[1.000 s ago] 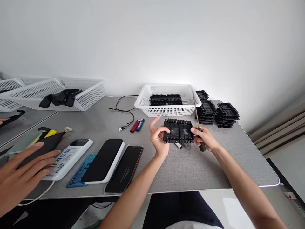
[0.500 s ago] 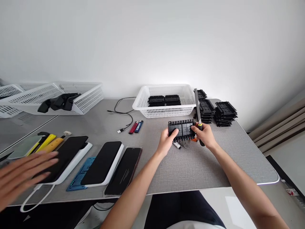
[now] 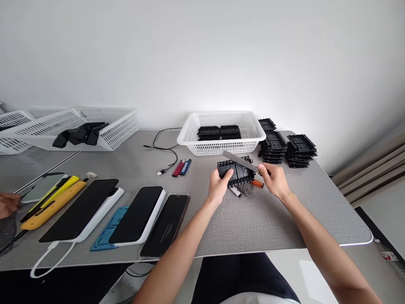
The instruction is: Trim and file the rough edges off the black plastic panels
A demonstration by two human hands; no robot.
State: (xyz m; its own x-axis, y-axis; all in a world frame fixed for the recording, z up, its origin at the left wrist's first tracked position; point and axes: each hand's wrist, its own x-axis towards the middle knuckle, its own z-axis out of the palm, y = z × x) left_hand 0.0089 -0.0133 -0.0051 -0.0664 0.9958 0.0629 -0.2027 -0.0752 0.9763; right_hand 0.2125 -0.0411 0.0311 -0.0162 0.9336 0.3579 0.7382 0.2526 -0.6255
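My left hand grips a black plastic panel with toothed edges by its left end, thumb on top. My right hand is closed round the handle of a grey flat file. Its blade slants across the upper edge of the panel, pointing up and left; whether the two touch I cannot tell. Beneath the panel lie a white marker with a dark tip and an orange object, both partly covered.
Similar panels fill part of a white basket and form stacks at right. Two lighters, a cable, phones, power banks and a yellow cutter lie leftward. Another person's hand is at the left edge.
The file has swung from upright to slanting left over the panel. The panel has shifted slightly left and tilted. The other person's hand has drawn back to the left edge.
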